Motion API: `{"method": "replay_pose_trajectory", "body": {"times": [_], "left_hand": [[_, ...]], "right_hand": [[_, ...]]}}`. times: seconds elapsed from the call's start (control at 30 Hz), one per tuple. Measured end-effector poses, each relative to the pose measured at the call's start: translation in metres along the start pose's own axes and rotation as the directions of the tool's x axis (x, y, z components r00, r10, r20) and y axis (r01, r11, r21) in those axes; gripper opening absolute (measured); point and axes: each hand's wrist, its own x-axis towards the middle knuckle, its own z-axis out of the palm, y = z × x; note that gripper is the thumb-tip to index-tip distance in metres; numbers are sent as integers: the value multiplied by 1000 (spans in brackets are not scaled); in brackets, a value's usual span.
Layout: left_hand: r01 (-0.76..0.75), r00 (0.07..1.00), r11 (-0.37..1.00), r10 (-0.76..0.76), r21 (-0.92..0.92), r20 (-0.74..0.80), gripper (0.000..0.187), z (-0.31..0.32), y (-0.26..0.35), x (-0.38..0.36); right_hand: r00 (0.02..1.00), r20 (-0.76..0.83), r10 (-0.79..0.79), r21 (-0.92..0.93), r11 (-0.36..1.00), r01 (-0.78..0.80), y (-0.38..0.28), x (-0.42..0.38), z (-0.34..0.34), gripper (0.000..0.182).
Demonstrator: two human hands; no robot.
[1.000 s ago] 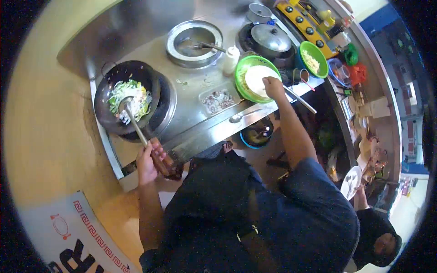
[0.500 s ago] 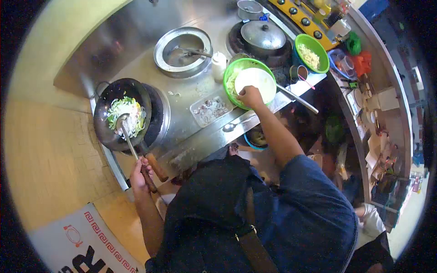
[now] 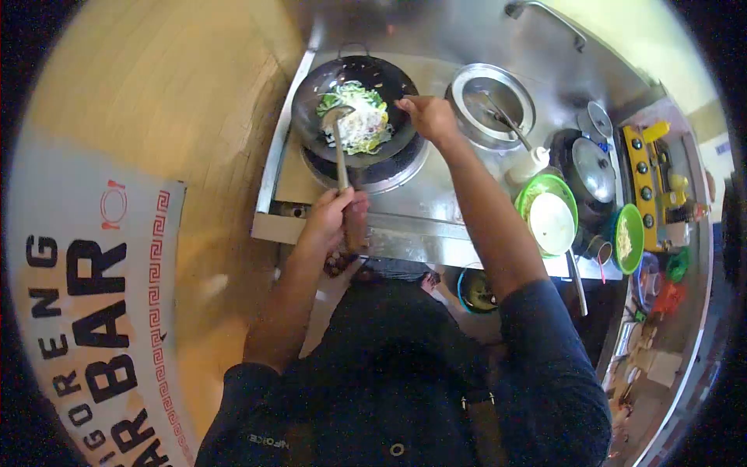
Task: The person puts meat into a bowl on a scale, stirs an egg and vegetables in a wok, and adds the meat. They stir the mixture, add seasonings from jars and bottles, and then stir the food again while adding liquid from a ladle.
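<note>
My left hand (image 3: 327, 222) is closed around the handle of a long metal ladle (image 3: 341, 163), whose bowl rests in the food. Beside that hand is the wok's wooden handle (image 3: 356, 226). The dark wok (image 3: 310, 87) sits on the burner at the left, holding a heap of pale shreds, green leaves and some yellow bits (image 3: 362, 121). Over the wok's right rim, my right hand (image 3: 432, 118) has its fingers closed together; I cannot see whether anything is between them. A green bowl (image 3: 573, 193), partly covered by a white plate (image 3: 552, 224), stands farther right.
Right of the wok are a steel-rimmed pot (image 3: 467, 84) with a ladle in it and a white squeeze bottle (image 3: 531, 163). Farther along stand a lidded pan (image 3: 593, 170) and a second green bowl (image 3: 636, 243) of pale shreds. A metal handle (image 3: 577, 284) juts past the counter edge.
My right hand has gone from the green bowl to the wok's right rim. The view has swung left, bringing the wok nearer the middle. My left hand still holds the ladle.
</note>
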Motion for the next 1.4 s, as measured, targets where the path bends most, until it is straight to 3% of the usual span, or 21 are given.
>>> {"method": "replay_pose_trajectory", "body": {"times": [0.07, 0.13, 0.2, 0.23, 0.3, 0.33, 0.4, 0.47, 0.53, 0.6, 0.67, 0.7, 0.77, 0.87, 1.0, 1.07, 1.13, 1.2, 1.23, 1.3, 1.4], "left_hand": [[67, 994, 996, -60, -65, 95, 25, 7, 4, 5], [22, 999, 1000, -21, -19, 32, 24, 8, -8, 21], [-24, 997, 961, 4, 276, 75, 26, 10, -21, 37], [-15, 999, 968, 3, 249, 50, 26, 24, -13, 26], [27, 995, 952, 5, 306, -104, 25, 44, -19, 34], [25, 1000, 955, -22, 295, -12, 23, 40, -38, 52], [-93, 996, 986, 92, 140, 15, 25, 50, -42, 30], [-453, 845, 875, 361, 170, 395, 45, 28, -48, -22], [-237, 792, 787, -183, 570, 582, 44, -7, -13, -80], [291, 733, 933, -358, 209, 579, 38, -63, -105, -84], [497, 829, 861, -436, -105, 349, 34, -141, -298, -29], [513, 855, 783, -502, -352, 130, 33, -149, -327, -25], [235, 864, 633, -483, -738, -139, 31, -139, -342, -2], [-118, 860, 475, -390, -872, -329, 27, -119, -330, 38], [-218, 823, 467, -384, -857, -419, 23, -109, -279, 34], [-176, 813, 485, -419, -857, -404, 22, -119, -245, 23], [-150, 799, 511, -442, -847, -408, 21, -122, -230, 12], [-59, 839, 633, -387, -772, -382, 27, -116, -219, 1], [-50, 841, 639, -387, -768, -378, 27, -107, -213, -9], [218, 857, 780, -440, -587, -267, 35, -77, -165, -38], [384, 914, 840, -406, -383, 26, 41, -26, -93, -38]], "right_hand": [[999, -19, 26, 37, 999, -25, -15, -4, 19, 33], [985, 107, -135, 147, 982, 119, -34, -50, 10, 41], [818, 566, 107, 258, 919, -298, -54, -116, 5, 49], [833, 552, 35, 401, 865, -302, -63, -148, 11, 51], [864, 502, -36, 289, 949, -128, -51, -157, 33, 59], [873, 484, -48, 4, 999, 53, -31, -146, 42, 63], [930, 359, 77, -230, 973, 8, -36, -136, 25, 65], [953, 301, -20, -175, 982, 76, -34, -131, 5, 58], [936, 350, -35, -198, 974, 111, -29, -114, 0, 52], [936, 317, -153, -94, 977, 191, -8, -88, 18, 47], [923, 338, -182, -22, 979, 201, -1, -71, 28, 45], [877, 465, -122, -113, 974, 195, -9, -68, 17, 45], [776, 629, -47, -228, 943, 242, -23, -78, -18, 44], [727, 674, 134, -460, 846, 271, -15, -100, -62, 44], [812, 582, 46, -488, 819, 303, 16, -84, -39, 44], [793, 533, -295, -164, 884, 439, 24, -79, -24, 46], [759, 633, -154, -206, 911, 357, -3, -95, -59, 46], [741, 640, 206, -553, 792, 258, -27, -111, -87, 42], [786, 592, 176, -575, 776, 259, -18, -110, -79, 46], [813, 573, 98, -465, 856, 225, 11, -82, -28, 48], [795, 604, 61, -357, 912, 201, -17, -104, -28, 49]]}}
